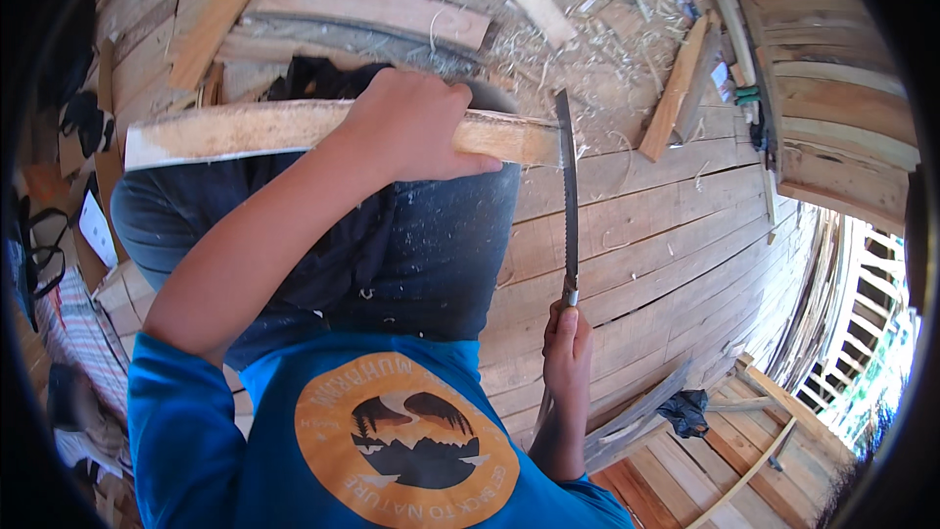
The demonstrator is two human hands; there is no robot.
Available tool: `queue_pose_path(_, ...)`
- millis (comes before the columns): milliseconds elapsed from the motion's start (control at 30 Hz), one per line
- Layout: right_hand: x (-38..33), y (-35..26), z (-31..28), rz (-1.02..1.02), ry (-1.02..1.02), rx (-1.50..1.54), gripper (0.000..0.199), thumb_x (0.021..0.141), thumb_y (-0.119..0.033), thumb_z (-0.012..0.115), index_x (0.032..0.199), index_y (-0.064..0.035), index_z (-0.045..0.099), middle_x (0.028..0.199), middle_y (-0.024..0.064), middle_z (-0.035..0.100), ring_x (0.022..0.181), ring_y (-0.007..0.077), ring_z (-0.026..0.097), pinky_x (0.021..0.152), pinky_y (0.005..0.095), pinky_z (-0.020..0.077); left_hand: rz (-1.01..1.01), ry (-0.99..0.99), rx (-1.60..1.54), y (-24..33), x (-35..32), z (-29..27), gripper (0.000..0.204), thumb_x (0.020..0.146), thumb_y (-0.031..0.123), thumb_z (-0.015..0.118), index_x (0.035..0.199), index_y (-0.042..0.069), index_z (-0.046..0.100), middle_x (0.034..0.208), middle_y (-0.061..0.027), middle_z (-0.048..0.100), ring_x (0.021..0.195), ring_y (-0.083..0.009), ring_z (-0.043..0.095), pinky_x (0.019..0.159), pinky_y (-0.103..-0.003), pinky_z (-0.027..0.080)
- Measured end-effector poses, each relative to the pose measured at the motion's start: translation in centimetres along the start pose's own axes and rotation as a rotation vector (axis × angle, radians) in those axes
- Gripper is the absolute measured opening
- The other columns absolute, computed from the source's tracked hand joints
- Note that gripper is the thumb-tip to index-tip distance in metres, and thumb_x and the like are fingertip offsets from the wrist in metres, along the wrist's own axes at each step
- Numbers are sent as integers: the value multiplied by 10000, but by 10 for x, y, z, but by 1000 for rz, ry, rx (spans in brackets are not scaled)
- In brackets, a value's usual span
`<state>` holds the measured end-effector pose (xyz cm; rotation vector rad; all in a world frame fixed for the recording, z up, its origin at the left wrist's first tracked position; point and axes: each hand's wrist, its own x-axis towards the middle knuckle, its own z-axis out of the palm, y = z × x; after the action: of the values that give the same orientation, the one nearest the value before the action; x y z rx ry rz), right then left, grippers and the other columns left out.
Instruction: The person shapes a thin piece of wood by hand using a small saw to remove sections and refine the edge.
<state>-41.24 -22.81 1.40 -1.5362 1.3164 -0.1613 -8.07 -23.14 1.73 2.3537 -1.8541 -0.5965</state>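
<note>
Across my knees lies a pale wooden board [255,129], its long edge facing me. My left hand [416,127] is closed over the board right of its middle, thumb along the near side. A handsaw [569,196] with a narrow dark toothed blade stands at the board's right end, the upper part of the blade against the wood. Down at the saw's lower end, my right hand [568,338] is wrapped round the handle, which the fingers mostly hide.
Wood shavings [480,10] and offcuts litter the plank floor [636,206]. A long plank [382,12] lies beyond my knees, and a narrow board [676,88] lies to the right. A black plastic bag [684,412] sits at the lower right, near a slatted railing [871,284].
</note>
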Motion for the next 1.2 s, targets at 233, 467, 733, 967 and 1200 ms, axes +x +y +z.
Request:
queue_pose_path(233, 13, -43, 6, -280, 65, 12, 362, 1032, -304, 411, 848, -11, 515, 554, 52, 393, 506, 120, 379, 474, 334, 300, -97, 22, 63, -8, -31, -98, 536, 701, 416, 738, 993, -28, 670, 930, -234, 685, 919, -392, 658, 843, -453, 515)
queue_pose_path(467, -1, -89, 23, -460, 68, -48, 323, 1008, -265, 470, 849, 12, 519, 548, 129, 418, 484, 165, 417, 465, 362, 316, -176, 127, 4, -28, -87, -115, 468, 667, 311, 697, 954, -59, 682, 988, -269, 673, 973, -391, 651, 873, -441, 521)
queue_pose_path(733, -24, -69, 15, -556, 110, -6, 347, 963, -307, 539, 862, 24, 561, 547, 157, 463, 477, 238, 499, 479, 362, 368, -140, 255, 90, -3, -119, -130, 476, 638, 258, 722, 1046, 16, 686, 909, -247, 680, 905, -393, 659, 839, -461, 526)
queue_pose_path(967, -10, -55, 22, -628, 170, -20, 378, 924, -351, 572, 852, 20, 574, 562, 200, 484, 501, 344, 549, 498, 403, 401, -78, 216, 128, 15, -129, -150, 486, 673, 297, 750, 1035, -9, 644, 818, -240, 673, 792, -399, 671, 755, -469, 545)
queue_pose_path(1200, 39, -59, 50, -506, 111, -19, 344, 916, -341, 581, 870, -1, 611, 602, 220, 528, 568, 400, 576, 532, 428, 433, -111, -25, -17, -32, -106, -126, 641, 690, 318, 765, 1168, -64, 576, 946, -293, 656, 931, -417, 648, 852, -464, 522)
